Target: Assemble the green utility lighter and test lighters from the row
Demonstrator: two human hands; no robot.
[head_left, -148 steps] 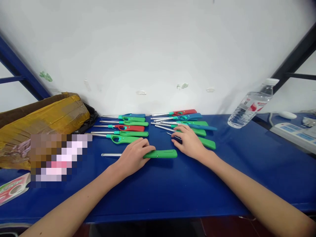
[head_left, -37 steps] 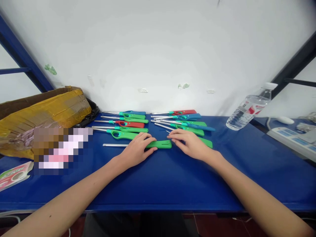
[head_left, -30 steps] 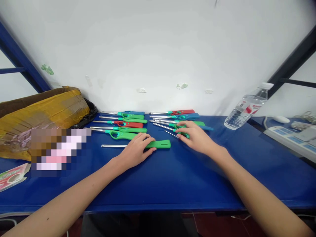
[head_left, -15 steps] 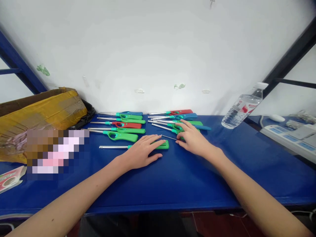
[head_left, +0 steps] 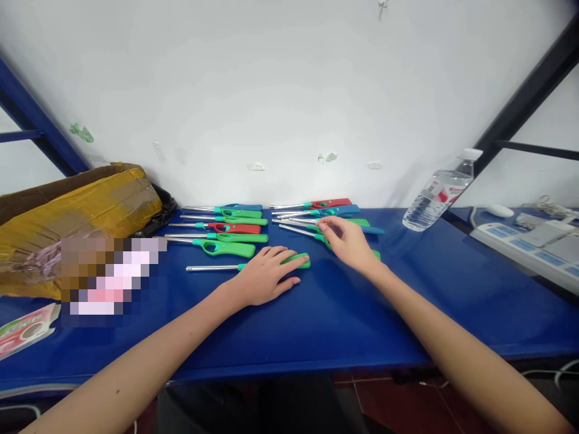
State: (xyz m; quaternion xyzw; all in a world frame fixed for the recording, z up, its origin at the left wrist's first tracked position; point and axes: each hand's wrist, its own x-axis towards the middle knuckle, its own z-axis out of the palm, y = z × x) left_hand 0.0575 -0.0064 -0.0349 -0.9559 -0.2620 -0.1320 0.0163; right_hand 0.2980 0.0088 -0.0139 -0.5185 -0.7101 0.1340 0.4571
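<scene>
My left hand (head_left: 265,276) lies flat, fingers spread, over the handle of a green gas lighter (head_left: 304,261) on the table. The lighter's metal tube points left from beneath the hand. My right hand (head_left: 347,242) has thumb and fingertips drawn together above the right-hand group of lighters. Whatever its fingertips pinch is hidden. Partly covered by this hand is another green lighter (head_left: 320,237), angled across the table. Behind it are a blue lighter (head_left: 346,210) and a red lighter (head_left: 332,203).
On the left lie several lighters in a row, among them a red lighter (head_left: 239,228). A taped cardboard box (head_left: 104,199) sits at far left, near a torn card pack (head_left: 36,328). To the right are a tilted water bottle (head_left: 436,196) and a power strip (head_left: 520,244).
The thin metal rod beside my right fingers is no longer visible. My right hand has risen slightly and its fingers have curled together. My left hand stays on the lighter.
</scene>
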